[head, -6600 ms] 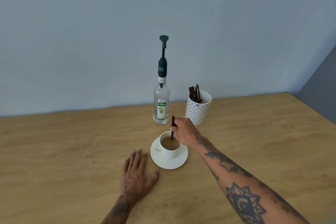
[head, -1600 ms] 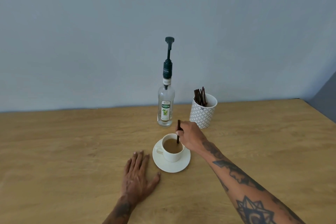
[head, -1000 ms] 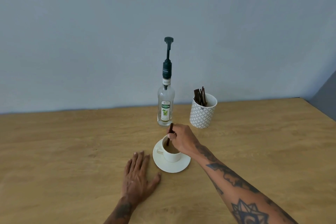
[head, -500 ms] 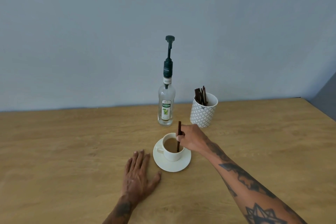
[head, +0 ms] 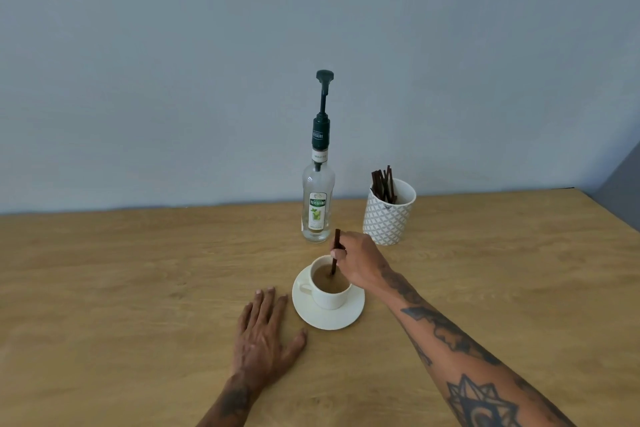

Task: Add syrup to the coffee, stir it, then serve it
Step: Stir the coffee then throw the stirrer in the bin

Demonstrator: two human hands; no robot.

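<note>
Stirrer [head: 335, 251] tip hidden in the coffee of the one cup [head: 329, 291]; right hand [head: 358, 262] fingers pinch it. Left hand [head: 263, 336] flat, fingers spread, on the desk [head: 121, 288]. Holder [head: 388, 215] near the back edge has maybe six sticks, hard to count.

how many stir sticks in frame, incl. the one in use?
About 7, exact count uncertain. 1 stir stick is pinched in the right hand, its tip in the coffee cup. Roughly 6 stand bunched in the patterned holder; they overlap, so some may be hidden.
</note>
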